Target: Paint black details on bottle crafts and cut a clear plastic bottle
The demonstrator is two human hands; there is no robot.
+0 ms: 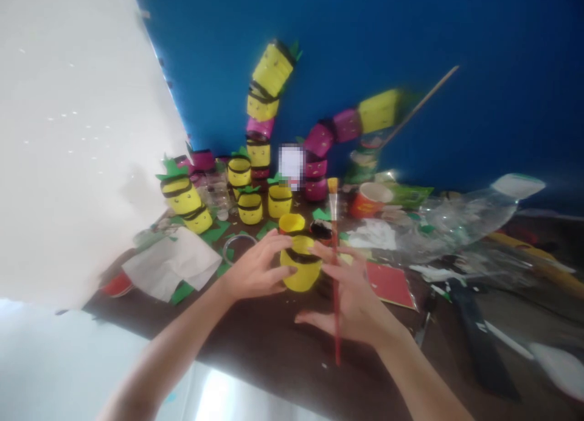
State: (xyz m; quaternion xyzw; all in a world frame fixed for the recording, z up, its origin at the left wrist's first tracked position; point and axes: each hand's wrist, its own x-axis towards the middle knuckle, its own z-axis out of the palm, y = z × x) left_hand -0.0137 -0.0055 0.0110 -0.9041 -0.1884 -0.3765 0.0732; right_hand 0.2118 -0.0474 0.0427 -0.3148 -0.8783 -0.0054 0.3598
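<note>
A yellow cup (302, 275) with a black band stands on the dark table between my hands. My left hand (260, 266) is at its left side, fingers bent around that side and touching it. My right hand (353, 293) has a red-handled paintbrush (336, 287) held upright among its fingers, bristles up, while its fingertips reach the cup's right rim and the thumb is stretched out below. Right behind the cup sits a small yellow paint pot (292, 222), with a dark paint pot (322, 228) to its right.
Painted yellow and purple cups are stacked at the back, one yellow stack (272, 71) leaning high. White paper (173, 261) and green scraps lie left. On the right are a red card (391, 285), a red cup (371, 199), clear plastic bottles (469, 217) and a dark strip (481, 342).
</note>
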